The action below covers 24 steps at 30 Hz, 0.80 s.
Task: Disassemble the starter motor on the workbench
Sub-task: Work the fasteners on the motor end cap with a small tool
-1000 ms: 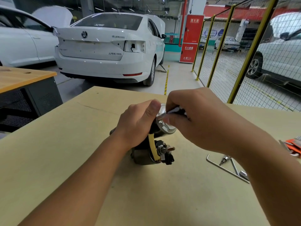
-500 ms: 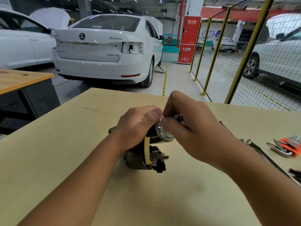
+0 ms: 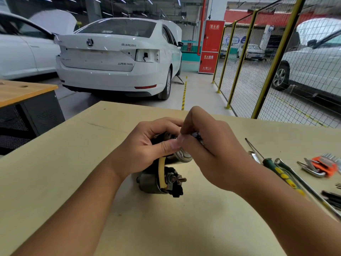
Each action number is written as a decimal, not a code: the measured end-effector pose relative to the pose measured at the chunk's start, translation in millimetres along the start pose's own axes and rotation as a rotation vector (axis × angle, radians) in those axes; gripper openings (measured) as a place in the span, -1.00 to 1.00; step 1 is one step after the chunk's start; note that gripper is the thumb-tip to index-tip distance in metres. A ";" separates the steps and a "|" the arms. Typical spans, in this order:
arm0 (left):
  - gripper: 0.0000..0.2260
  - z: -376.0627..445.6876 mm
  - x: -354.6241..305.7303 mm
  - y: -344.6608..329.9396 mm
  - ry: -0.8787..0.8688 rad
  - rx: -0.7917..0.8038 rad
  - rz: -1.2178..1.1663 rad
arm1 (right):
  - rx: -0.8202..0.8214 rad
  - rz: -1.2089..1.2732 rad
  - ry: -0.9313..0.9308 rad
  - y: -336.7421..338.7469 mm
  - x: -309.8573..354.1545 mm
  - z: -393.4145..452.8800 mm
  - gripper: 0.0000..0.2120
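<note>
Workbench [image 3: 73,182]: hands hide starter motor [image 3: 156,180]; tools [image 3: 321,166] right.

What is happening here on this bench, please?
A person is working on a starter motor that lies on the tan workbench. The left hand grips the motor's upper part, and the right hand pinches a small tool at its silver end cap; the tool's tip is hidden. The motor looks mostly assembled. A green and yellow screwdriver and an orange hex key set lie to the right, untouched.
</note>
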<state>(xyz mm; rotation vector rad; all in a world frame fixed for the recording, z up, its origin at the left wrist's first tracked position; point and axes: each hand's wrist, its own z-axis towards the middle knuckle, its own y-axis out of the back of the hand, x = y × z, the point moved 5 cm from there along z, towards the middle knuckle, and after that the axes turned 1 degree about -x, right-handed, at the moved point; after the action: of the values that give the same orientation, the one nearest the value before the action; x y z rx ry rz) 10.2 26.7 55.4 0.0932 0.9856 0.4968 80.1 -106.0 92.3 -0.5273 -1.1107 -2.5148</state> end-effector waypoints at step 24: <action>-0.86 -0.7 2.9 7.9 0.013 -0.098 0.056 | 0.177 1.049 -0.905 27.3 -60.8 -4.6 -0.67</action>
<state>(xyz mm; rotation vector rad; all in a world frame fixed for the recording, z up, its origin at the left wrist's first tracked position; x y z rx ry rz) 8.1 34.9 55.0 0.0299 0.9716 0.5963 144.5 -117.3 78.6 -1.7269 -0.8890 -1.2252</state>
